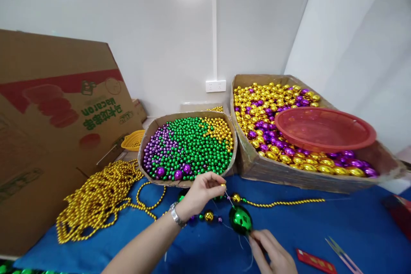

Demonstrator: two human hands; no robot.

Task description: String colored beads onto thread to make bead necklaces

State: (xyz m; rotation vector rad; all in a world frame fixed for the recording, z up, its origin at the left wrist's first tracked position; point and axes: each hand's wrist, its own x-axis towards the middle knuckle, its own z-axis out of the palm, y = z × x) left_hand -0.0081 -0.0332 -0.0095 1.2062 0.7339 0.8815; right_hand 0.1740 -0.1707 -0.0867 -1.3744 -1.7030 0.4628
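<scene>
My left hand [205, 190], with a metal-band watch [177, 215] at the wrist, is closed in a pinch around a small gold bead [223, 185] on a thin clear thread. That thread runs down to a large shiny green bead [240, 219]. At the green bead's lower end, the fingertips of my right hand [272, 251] are pinched together, with loose thread curling below. Behind my left wrist lies part of a strung bead garland. A gold bead [236, 198] and a string of small gold beads [285, 203] extend to the right on the blue cloth [199, 248].
A carton of small green, purple and gold beads [192, 150] stands ahead. Right of it, a bigger carton [272, 169] of gold and purple beads bears a red basin [324, 130]. Gold bead strands [96, 199] pile left, near a cardboard box [58, 137]. Thread snips [343, 257] lie front right.
</scene>
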